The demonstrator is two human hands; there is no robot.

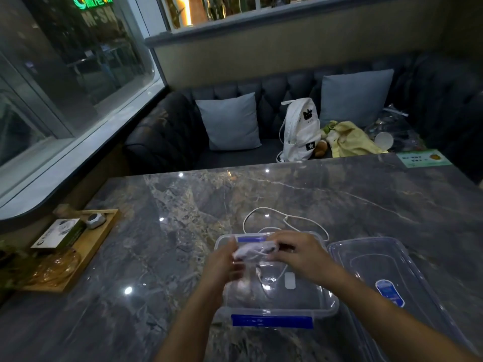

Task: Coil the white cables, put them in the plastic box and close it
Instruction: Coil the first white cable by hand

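Both hands, left [224, 259] and right [296, 253], each with a closed grip on a white cable bundle [252, 250], above the open plastic box [324, 309]. Lid [392, 259] on bench [183, 231], right of box; a second cable [282, 218] beyond it.

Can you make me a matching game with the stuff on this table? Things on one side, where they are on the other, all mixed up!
Things:
1. Clear plastic lid with a blue sticker
2. Loose white cable
3. White coiled cable bundle
4. Light wooden tray

Places:
A. Held in both hands above the clear plastic box
B. At the table's left edge
C. Flat on the table, right of the box
D. On the table behind the box

Pairs: 1-C, 2-D, 3-A, 4-B
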